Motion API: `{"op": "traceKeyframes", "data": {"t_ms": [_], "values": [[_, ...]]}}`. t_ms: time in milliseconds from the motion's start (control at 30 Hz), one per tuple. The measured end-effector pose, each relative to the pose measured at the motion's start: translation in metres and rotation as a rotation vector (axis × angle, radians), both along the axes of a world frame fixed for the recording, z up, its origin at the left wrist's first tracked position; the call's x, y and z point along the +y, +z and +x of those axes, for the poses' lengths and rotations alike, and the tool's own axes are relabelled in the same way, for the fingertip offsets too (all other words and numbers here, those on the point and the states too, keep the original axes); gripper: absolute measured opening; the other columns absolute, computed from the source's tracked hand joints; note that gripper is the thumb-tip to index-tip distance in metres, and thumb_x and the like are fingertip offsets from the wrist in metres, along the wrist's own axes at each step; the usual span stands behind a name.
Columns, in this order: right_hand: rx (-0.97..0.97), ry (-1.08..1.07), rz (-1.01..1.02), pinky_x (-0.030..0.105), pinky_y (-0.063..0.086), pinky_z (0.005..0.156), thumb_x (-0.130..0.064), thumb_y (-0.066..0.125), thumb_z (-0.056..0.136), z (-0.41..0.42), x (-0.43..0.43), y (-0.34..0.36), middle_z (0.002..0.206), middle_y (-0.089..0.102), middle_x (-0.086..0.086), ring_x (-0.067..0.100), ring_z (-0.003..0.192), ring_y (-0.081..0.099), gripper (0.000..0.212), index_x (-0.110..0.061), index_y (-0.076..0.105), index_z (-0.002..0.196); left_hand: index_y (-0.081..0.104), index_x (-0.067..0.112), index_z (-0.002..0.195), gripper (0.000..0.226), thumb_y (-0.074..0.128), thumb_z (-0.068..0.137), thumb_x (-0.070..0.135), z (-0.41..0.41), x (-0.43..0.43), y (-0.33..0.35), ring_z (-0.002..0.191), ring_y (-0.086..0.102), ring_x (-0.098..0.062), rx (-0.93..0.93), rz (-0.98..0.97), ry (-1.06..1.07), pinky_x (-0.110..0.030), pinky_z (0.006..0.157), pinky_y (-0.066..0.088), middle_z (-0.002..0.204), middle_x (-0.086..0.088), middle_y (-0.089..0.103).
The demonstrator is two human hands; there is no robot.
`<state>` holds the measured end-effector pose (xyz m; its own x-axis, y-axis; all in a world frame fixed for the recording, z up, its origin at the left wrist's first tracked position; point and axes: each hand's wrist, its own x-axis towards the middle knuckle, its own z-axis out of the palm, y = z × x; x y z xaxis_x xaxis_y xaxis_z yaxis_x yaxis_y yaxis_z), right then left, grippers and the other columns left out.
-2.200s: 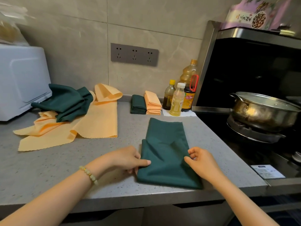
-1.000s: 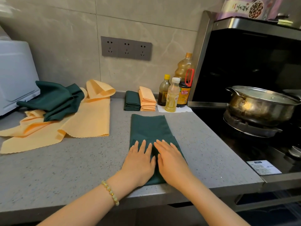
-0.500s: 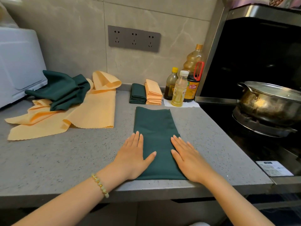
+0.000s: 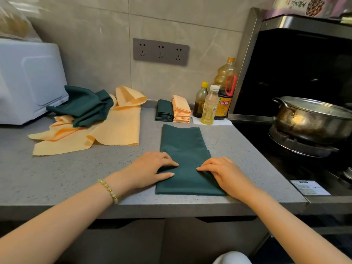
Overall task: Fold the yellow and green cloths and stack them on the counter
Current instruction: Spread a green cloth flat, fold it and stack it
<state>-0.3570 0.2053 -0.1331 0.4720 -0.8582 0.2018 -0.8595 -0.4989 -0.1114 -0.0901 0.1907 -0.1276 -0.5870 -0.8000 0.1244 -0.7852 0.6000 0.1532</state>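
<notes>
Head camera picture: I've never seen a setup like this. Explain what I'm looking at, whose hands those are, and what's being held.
There is no machine here. A person wears one camera on the head, looking forward and down, so the two bare arms are their own. The left hand pinches the left edge of a folded green cloth lying on the grey counter. The right hand bends its fingers onto the right edge; its thumb is hidden, so a grip is unclear. Behind the cloth stand two folded piles, a green pile and a yellow pile. To the left a loose heap of yellow and green cloths lies beside a white appliance. Bottles and a pot on the stove are at the right.
</notes>
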Motion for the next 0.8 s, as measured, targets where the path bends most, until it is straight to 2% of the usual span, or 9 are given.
{"op": "traceKeyframes", "data": {"t_ms": [100,167,267,333,467,633,700,767,800], "values": [[-0.053,-0.002,0.014,0.015,0.023,0.102,-0.019,0.041,0.1,-0.004,0.006,0.002,0.128,0.056,-0.016,0.007,0.121,0.046,0.034,-0.033,0.058,0.126,0.051,0.036,0.133,0.054,0.045,0.088,0.065,0.003,0.005,0.005,0.117,0.048,-0.005,-0.019,-0.009,-0.002,-0.025,0.099,0.039,0.132,0.016,0.052],[-0.06,-0.006,0.026,0.015,0.022,0.104,-0.034,0.043,0.099,-0.006,0.011,0.004,0.131,0.053,-0.019,0.001,0.123,0.043,0.031,-0.034,0.055,0.128,0.048,0.034,0.137,0.069,0.048,0.08,0.074,0.003,0.011,0.009,0.123,0.045,-0.006,-0.03,0.027,-0.008,-0.024,0.104,0.036,0.138,0.017,0.048],[-0.049,0.014,0.079,0.02,0.024,0.107,-0.069,0.042,0.083,-0.009,0.02,0.002,0.137,0.043,-0.025,-0.003,0.124,0.038,0.056,-0.041,0.047,0.131,0.036,0.033,0.145,0.083,0.052,0.076,0.075,0.0,0.021,0.014,0.134,0.035,-0.007,-0.104,0.074,-0.022,-0.026,0.11,0.028,0.15,0.017,0.035],[-0.055,0.04,0.109,0.019,0.022,0.107,-0.08,0.042,0.074,-0.012,0.026,-0.001,0.141,0.034,-0.03,-0.007,0.124,0.033,0.068,-0.046,0.043,0.132,0.032,0.032,0.147,0.078,0.055,0.082,0.066,0.001,0.026,0.012,0.138,0.032,-0.008,-0.106,0.071,-0.028,-0.024,0.111,0.025,0.153,0.015,0.03],[-0.093,0.033,0.13,0.019,0.021,0.11,-0.05,0.055,0.087,-0.016,0.033,-0.002,0.138,0.031,-0.033,-0.011,0.122,0.03,0.051,-0.044,0.039,0.135,0.027,0.033,0.149,0.064,0.051,0.091,0.04,0.005,0.028,0.006,0.139,0.03,-0.01,-0.13,0.036,-0.03,-0.025,0.113,0.026,0.155,0.013,0.026],[-0.151,0.009,0.079,0.029,0.034,0.108,-0.016,0.061,0.089,-0.017,0.017,-0.002,0.129,0.053,-0.02,0.001,0.118,0.045,0.044,-0.034,0.055,0.129,0.022,0.031,0.151,0.061,0.04,0.096,0.011,0.01,0.024,0.002,0.14,0.028,-0.012,-0.201,-0.041,-0.063,-0.024,0.113,0.021,0.155,0.011,0.026],[-0.197,0.06,0.087,0.033,0.032,0.11,-0.023,0.066,0.086,-0.018,0.011,0.001,0.129,0.052,-0.019,-0.001,0.121,0.043,0.03,-0.035,0.063,0.114,0.031,0.03,0.148,0.056,0.039,0.095,0.013,0.013,0.023,0.004,0.133,0.037,-0.013,-0.171,-0.037,-0.102,-0.025,0.11,0.027,0.149,0.007,0.039],[-0.151,0.133,0.066,0.03,0.019,0.116,-0.043,0.066,0.082,-0.017,0.006,0.003,0.14,0.041,-0.022,-0.001,0.137,0.026,0.015,-0.037,0.059,0.094,0.045,0.028,0.141,0.05,0.034,0.092,0.021,0.017,0.024,0.005,0.121,0.049,-0.016,-0.114,-0.074,-0.178,-0.029,0.106,0.036,0.132,0.003,0.057],[-0.124,0.168,0.065,0.026,0.012,0.117,-0.05,0.063,0.082,-0.016,0.005,0.002,0.144,0.036,-0.023,-0.003,0.141,0.015,0.02,-0.033,0.054,0.088,0.05,0.028,0.136,0.05,0.033,0.089,0.025,0.018,0.025,0.005,0.117,0.052,-0.016,-0.102,-0.094,-0.217,-0.031,0.105,0.038,0.124,0.002,0.061]]}}
